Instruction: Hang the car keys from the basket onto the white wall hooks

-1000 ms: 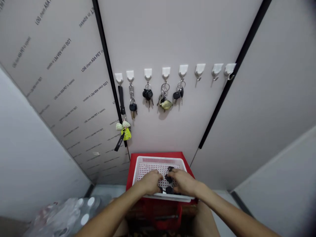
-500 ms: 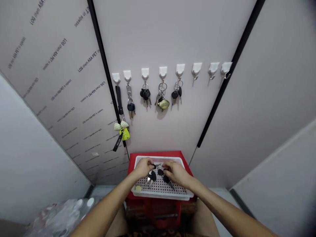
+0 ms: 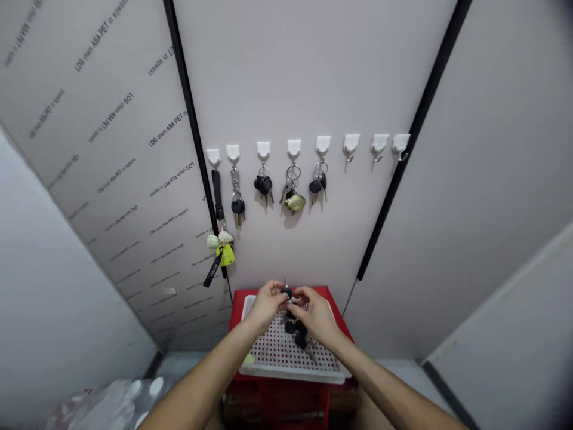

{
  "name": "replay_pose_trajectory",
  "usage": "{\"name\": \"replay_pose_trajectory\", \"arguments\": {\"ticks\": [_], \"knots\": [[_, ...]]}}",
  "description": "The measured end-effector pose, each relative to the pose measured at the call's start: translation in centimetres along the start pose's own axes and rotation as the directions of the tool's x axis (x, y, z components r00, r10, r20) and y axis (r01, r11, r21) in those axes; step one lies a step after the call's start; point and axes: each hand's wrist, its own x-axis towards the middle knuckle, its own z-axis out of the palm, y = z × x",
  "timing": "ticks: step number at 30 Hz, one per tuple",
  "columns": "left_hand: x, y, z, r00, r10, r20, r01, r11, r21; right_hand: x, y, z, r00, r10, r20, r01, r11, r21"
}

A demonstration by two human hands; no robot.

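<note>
A black-headed key (image 3: 286,292) is held up above the tray, blade pointing upward, between the left hand (image 3: 267,304) and the right hand (image 3: 316,315). Both hands are brought close together, with the fingers curled in and pressed around the key's head and ring from either side. The exact finger contact is partly hidden, so which hand bears the key more cannot be told.

Just below the hands, a cluster of dark keys (image 3: 296,329) is seen over the white perforated tray (image 3: 290,373). Whether it is joined to the held key or lying on the tray cannot be told. A small yellow object (image 3: 248,359) is seen at the tray's near left corner. The tray is set on a red crate (image 3: 239,313).

Beyond the hands, a row of eight white adhesive hooks (image 3: 351,143) is stuck across a pale wall panel (image 3: 277,89). A black strap with a bow and yellow tag (image 3: 226,255) is hung from the leftmost hook. Keys are hung from the next four, including a set with a brass fob (image 3: 296,203). Plastic bottles (image 3: 129,400) are partly seen at the lower left.
</note>
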Motion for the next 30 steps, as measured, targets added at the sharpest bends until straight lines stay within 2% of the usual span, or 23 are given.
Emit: {"name": "replay_pose_trajectory", "arguments": {"ticks": [2, 8, 12, 15, 17, 19, 21, 23, 24, 27, 30], "knots": [[0.0, 0.0, 0.3, 1.0, -0.005, -0.02, 0.004, 1.0, -0.028, 0.1, -0.2, -0.2, 0.999, -0.038, -0.024, 0.036, 0.996, -0.075], [-0.3, 0.5, 1.0, 0.997, -0.012, -0.081, 0.009, 0.999, -0.04, 0.6, -0.5, -0.8, 0.997, -0.06, 0.047, 0.07, 0.965, -0.251], [-0.2, 0.8, 1.2, 0.991, -0.079, -0.104, 0.085, 0.995, 0.059, 0.6, -0.8, -1.1, 0.991, -0.09, 0.103, 0.119, 0.936, -0.333], [0.1, 1.1, 1.1, 0.987, -0.103, -0.126, 0.123, 0.979, 0.162, 0.9, -1.3, -1.9, 0.99, -0.103, 0.097, 0.132, 0.918, -0.373], [0.3, 1.5, 1.1, 0.985, -0.025, -0.17, 0.073, 0.956, 0.285, 1.3, -1.7, -3.0, 0.988, -0.133, 0.08, 0.153, 0.921, -0.359], [0.4, 2.2, 1.4, 0.971, 0.159, -0.178, -0.067, 0.898, 0.434, 1.9, -2.3, -4.4, 0.985, -0.163, 0.065, 0.175, 0.935, -0.31], [0.4, 3.2, 2.1, 0.939, 0.339, -0.053, -0.258, 0.8, 0.541, 2.8, -3.1, -6.3, 0.981, -0.188, 0.04, 0.192, 0.948, -0.254], [0.4, 4.5, 3.6, 0.896, 0.425, 0.126, -0.419, 0.719, 0.555, 3.9, -3.9, -8.3, 0.979, -0.203, -0.011, 0.196, 0.958, -0.21], [0.5, 5.2, 4.5, 0.873, 0.454, 0.181, -0.474, 0.697, 0.539, 4.6, -4.3, -9.4, 0.978, -0.204, -0.048, 0.191, 0.962, -0.193], [0.9, 8.0, 7.6, 0.789, 0.575, 0.214, -0.595, 0.631, 0.498, 6.8, -5.8, -12.9, 0.967, -0.173, -0.189, 0.146, 0.978, -0.149], [1.3, 11.4, 10.5, 0.657, 0.692, 0.299, -0.713, 0.443, 0.543, 9.3, -7.2, -16.3, 0.924, -0.169, -0.344, 0.139, 0.984, -0.111]]}}
